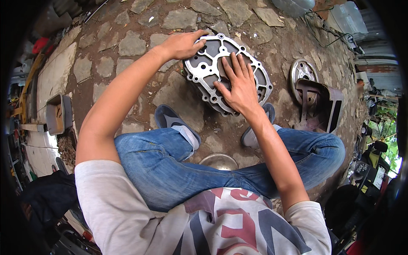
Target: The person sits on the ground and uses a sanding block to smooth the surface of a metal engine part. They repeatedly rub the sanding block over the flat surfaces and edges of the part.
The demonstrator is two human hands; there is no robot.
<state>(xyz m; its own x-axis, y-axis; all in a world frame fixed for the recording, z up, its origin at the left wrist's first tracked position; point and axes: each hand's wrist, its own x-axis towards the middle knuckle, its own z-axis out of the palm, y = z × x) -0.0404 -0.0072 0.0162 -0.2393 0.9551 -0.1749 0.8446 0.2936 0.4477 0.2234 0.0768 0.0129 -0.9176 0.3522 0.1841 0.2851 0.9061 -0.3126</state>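
Observation:
A flat grey metal plate with several bolt holes and cut-out openings stands tilted on the stone paving in front of me. My left hand grips its upper left rim, fingers curled over the edge. My right hand lies flat on the plate's face, fingers spread and pressed against it. I sit with both knees bent, in blue jeans and grey shoes, the plate just beyond my feet.
To the right, a round metal cover and a dark bent metal housing rest on the ground. A shiny metal bowl sits between my legs. A grey rectangular tray lies at left. A motorbike stands at far right.

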